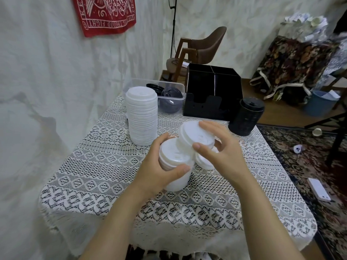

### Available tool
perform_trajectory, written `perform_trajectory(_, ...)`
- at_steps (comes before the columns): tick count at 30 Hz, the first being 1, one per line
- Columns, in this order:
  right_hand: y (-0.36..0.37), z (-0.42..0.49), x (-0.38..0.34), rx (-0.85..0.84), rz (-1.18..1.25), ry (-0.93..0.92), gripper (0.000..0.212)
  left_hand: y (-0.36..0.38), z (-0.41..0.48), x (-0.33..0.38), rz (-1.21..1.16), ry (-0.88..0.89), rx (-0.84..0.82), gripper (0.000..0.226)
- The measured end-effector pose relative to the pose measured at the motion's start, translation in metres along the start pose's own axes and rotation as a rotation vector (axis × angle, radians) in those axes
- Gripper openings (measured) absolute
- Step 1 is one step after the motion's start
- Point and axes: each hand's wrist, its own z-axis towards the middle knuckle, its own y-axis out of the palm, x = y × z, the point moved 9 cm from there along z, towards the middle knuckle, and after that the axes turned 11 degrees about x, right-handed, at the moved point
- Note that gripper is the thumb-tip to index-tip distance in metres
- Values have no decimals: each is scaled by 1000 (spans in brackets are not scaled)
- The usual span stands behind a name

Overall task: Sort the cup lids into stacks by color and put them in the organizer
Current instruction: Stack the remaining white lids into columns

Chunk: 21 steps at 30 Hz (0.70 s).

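the left hand (157, 177) gripped a short white stack (173, 158) in curled fingers, steadying it; the right hand (223, 152) pinched a tilted white lid (195, 135) over it, seemingly to nest it on top.

Head cam. Left hand (159, 171) grips short stack of white lids (174, 156), thumb across front, fingers behind; stack tilted, lower end at lace cloth on counter (93, 175). Right hand (221, 152) pinches single white lid (195, 136) betw. thumb and fingers, tilted, edge overlapping top of short stack. Another white lid (204, 160) below right palm; held or lying, can't tell. Tall white lid stack (141, 117) upright, far left of hands. Clear bin (142, 81) behind it, w/ black lids (169, 94) inside. Black organizer (212, 91) just right of bin at far edge. Black lid stack (246, 117) near organizer's front right corner.
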Motion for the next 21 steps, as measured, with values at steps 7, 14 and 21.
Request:
perform_trajectory(7, 41, -18, -9, -200, -6, -11, 45, 1, 2, -7, -45, -51, -34, 88)
perform_trajectory(14, 48, -25, -4, -248, -5, 42, 43, 0, 1, -3, -51, -43, -13, 79)
perform_trajectory(21, 51, -26, -1, -294, -66, 50, 41, 0, 3, -9, -46, -41, -27, 102)
